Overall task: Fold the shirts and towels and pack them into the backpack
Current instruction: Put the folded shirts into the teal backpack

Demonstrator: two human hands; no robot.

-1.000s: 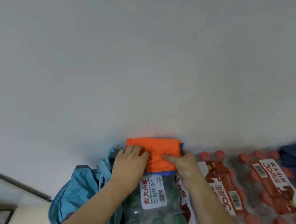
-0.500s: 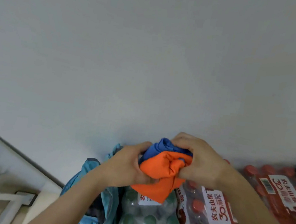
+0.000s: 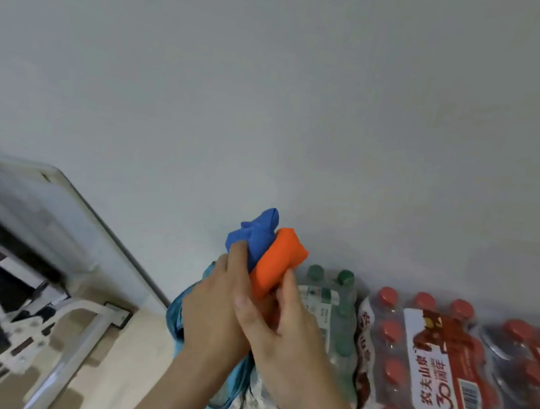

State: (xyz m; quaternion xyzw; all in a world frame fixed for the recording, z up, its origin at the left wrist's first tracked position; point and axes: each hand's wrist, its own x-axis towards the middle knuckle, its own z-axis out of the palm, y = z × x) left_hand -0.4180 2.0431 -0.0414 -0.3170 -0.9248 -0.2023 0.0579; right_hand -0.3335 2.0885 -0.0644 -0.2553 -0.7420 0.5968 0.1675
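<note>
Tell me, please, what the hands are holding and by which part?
Both hands, left and right, grip the folded orange and blue cloth bundle by its lower end.

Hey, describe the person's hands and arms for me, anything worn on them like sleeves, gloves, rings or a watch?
Both the left hand and the right hand are bare: no gloves, and no rings show on the visible fingers. Both forearms are uncovered right down to the bottom edge of the picture, with no sleeve in view. No watch or bracelet shows on either wrist.
</note>
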